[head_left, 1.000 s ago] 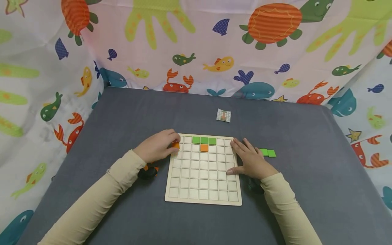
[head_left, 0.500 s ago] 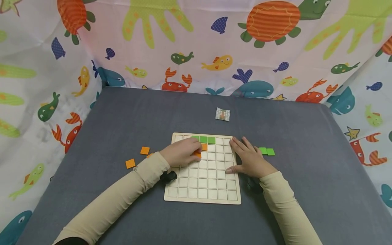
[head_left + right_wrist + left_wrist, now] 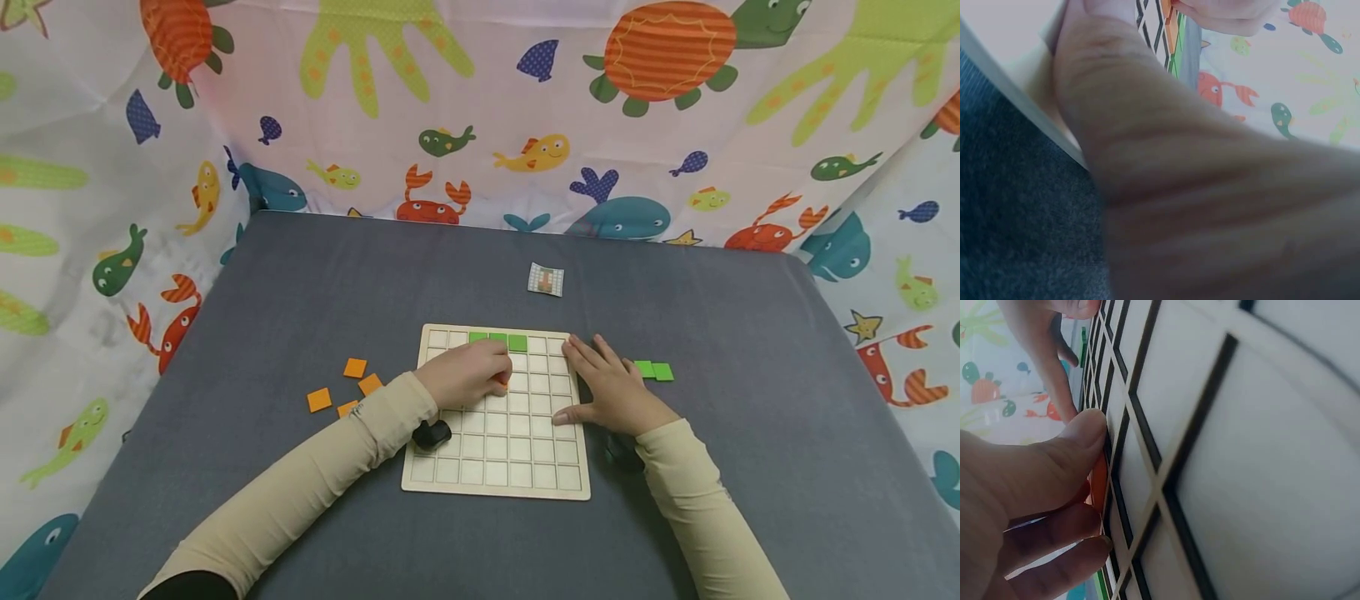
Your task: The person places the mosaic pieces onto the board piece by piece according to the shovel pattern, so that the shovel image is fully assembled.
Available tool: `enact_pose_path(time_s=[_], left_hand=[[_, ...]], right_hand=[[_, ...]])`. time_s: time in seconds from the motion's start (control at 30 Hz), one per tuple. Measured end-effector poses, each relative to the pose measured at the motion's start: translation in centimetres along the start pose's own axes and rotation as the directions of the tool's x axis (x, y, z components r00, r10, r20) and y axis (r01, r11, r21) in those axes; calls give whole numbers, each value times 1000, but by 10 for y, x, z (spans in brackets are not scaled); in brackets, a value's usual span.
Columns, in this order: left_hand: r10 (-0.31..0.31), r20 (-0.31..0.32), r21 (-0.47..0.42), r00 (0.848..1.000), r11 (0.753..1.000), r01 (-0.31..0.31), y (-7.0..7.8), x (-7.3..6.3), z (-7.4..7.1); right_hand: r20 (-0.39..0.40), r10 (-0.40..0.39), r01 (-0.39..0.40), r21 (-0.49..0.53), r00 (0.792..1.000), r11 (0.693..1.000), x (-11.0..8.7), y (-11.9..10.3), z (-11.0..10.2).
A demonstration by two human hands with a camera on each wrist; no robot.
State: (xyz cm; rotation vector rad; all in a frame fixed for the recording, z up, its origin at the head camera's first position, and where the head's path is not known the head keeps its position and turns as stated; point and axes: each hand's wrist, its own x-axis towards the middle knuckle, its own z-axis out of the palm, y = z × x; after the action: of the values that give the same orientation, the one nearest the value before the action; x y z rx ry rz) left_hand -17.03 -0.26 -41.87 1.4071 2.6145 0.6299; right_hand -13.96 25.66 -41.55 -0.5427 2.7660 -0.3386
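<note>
A wooden grid board (image 3: 483, 472) lies on the grey table. My left hand (image 3: 463, 375) is over its upper middle and pinches an orange square tile (image 3: 502, 379) below the top row. In the left wrist view, the thumb and fingers are down at the grid around the orange tile (image 3: 1099, 481). Several green square tiles (image 3: 517, 342) fill neighbouring cells of the top row, one partly covered by the left hand. Spread over the board's right edge, my right hand (image 3: 617, 390) rests with fingers extended; its thumb (image 3: 1147, 112) lies on the board in the right wrist view.
Several loose orange tiles (image 3: 318, 400) lie left of the board, one partly under the left sleeve. Two green tiles (image 3: 663, 372) are beside the right hand. Behind the board is a small patterned card (image 3: 545, 279). A sea-animal cloth (image 3: 495, 100) surrounds the table.
My left hand has moved right from the board's left edge to its upper middle, carrying the orange tile down to the grid. The right hand stays in place.
</note>
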Motion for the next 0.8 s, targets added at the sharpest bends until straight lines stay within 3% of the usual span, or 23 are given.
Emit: enact_pose_path(time_s=[0.27, 0.53, 0.67, 0.8], left_hand=[[14, -27, 8, 1000, 1000, -14, -3, 0, 1], [-31, -34, 25, 999, 999, 31, -11, -2, -2], [-53, -71, -27, 996, 998, 51, -16, -14, -13], [-122, -123, -29, 985, 992, 120, -26, -36, -30]], right_hand=[[-3, 1, -1, 8, 1000, 1000, 0, -1, -1], [1, -1, 1, -5, 1000, 1000, 1, -2, 0], [3, 1, -1, -1, 1000, 1000, 1, -2, -1], [8, 6, -6, 5, 1000, 1000, -1, -2, -2]])
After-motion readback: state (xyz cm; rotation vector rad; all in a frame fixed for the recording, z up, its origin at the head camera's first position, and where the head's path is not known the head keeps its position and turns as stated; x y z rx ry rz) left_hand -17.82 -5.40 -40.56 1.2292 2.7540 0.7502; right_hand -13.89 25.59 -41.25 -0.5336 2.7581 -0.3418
